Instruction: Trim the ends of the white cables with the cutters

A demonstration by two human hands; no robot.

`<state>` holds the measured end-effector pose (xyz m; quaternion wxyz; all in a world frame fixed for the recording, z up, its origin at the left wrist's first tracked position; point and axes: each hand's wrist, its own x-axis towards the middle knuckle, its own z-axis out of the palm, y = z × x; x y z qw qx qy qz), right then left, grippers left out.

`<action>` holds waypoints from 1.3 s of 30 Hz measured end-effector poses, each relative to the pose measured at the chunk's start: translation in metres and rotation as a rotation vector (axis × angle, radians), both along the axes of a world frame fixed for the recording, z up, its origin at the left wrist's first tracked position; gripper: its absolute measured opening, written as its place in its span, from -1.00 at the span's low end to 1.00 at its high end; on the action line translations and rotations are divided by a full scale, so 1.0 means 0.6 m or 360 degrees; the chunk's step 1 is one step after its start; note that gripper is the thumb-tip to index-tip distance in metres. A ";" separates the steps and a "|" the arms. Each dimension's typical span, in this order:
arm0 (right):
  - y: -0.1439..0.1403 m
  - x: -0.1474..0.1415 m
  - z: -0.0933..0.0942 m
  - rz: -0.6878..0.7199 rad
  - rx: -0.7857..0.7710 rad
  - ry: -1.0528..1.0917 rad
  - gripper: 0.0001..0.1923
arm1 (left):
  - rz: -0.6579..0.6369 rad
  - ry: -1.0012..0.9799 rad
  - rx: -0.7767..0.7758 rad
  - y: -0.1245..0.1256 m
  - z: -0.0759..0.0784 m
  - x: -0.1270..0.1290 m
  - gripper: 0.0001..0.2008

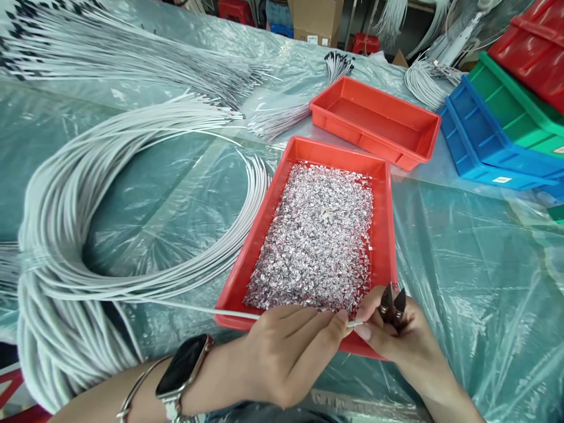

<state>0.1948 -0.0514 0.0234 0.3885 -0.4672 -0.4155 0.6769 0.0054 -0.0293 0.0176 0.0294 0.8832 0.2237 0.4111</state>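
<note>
On the left, a thick coil of white cables [53, 176] is lying on the plastic-covered surface [163, 217], and one cable [238, 314] is running from it across the near left corner of a red tray [393, 252]. The left hand [282, 352] is gripping that cable near its end, fingers curled tightly round it above the tray's near edge, over a bed of small silvery pieces [308, 247]. Just beside it, the right hand [405, 335] is pinching the cable's tip between thumb and forefinger while also keeping a pair of cutters [392, 305] in its grasp, their tips standing slightly apart. With that pinch being so small, the tip could be slipping free; the coil's weight could be tugging the cable back, and the exposed blades, sitting so near the fingers, could be nicking skin if the grip shifts
</note>
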 end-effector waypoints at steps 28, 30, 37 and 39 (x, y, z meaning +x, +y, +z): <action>0.002 -0.001 0.001 -0.0085 0.0086 -0.0251 -0.88 | 0.0014 0.0168 -0.0971 -0.005 0.018 -0.007 -0.73; 0.002 -0.002 0.001 -0.0088 0.0067 -0.0237 -0.88 | -0.0013 0.0170 -0.1010 -0.005 0.018 -0.009 -0.73; 0.001 -0.002 0.001 -0.0086 0.0069 -0.0266 -0.88 | -0.0037 0.0080 -0.1184 -0.008 0.015 -0.012 -0.76; 0.001 -0.002 0.002 -0.0074 0.0071 -0.0263 -0.88 | -0.0056 0.0066 -0.1242 -0.005 0.018 -0.011 -0.76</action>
